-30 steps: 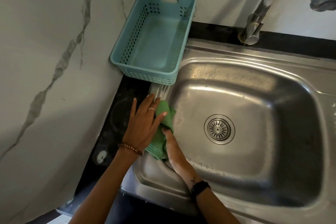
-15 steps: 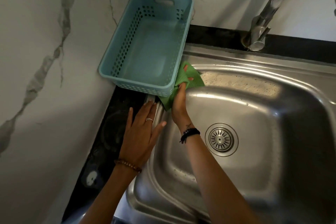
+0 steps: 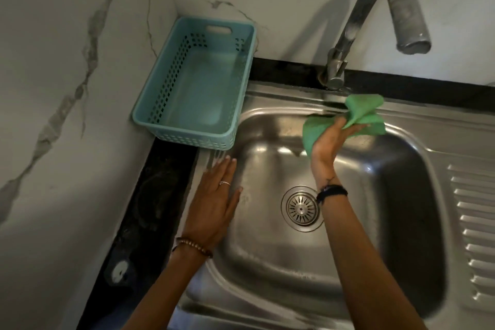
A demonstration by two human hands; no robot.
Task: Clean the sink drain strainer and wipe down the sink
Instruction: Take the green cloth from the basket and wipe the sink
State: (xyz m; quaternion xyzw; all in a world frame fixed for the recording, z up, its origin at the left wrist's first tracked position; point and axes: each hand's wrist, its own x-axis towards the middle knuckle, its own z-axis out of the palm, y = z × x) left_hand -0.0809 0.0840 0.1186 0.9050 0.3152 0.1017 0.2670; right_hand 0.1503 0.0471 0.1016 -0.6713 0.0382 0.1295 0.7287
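Observation:
A stainless steel sink (image 3: 375,262) fills the middle of the view, with the round drain strainer (image 3: 302,208) seated in its floor. My right hand (image 3: 330,142) is shut on a crumpled green cloth (image 3: 359,118) at the sink's back rim, just below the tap's base. My left hand (image 3: 214,201) lies flat, fingers apart, on the sink's left rim and holds nothing.
A light blue perforated plastic basket (image 3: 187,131) stands in the back left corner, partly over the sink's edge. The curved metal tap (image 3: 356,21) arches over the basin. A ribbed draining board (image 3: 476,222) lies to the right. Marble walls close off the left and back.
My right hand has carried the green cloth from the left rim, past the basket corner, along the back rim to below the tap. My left hand has stayed on the left rim.

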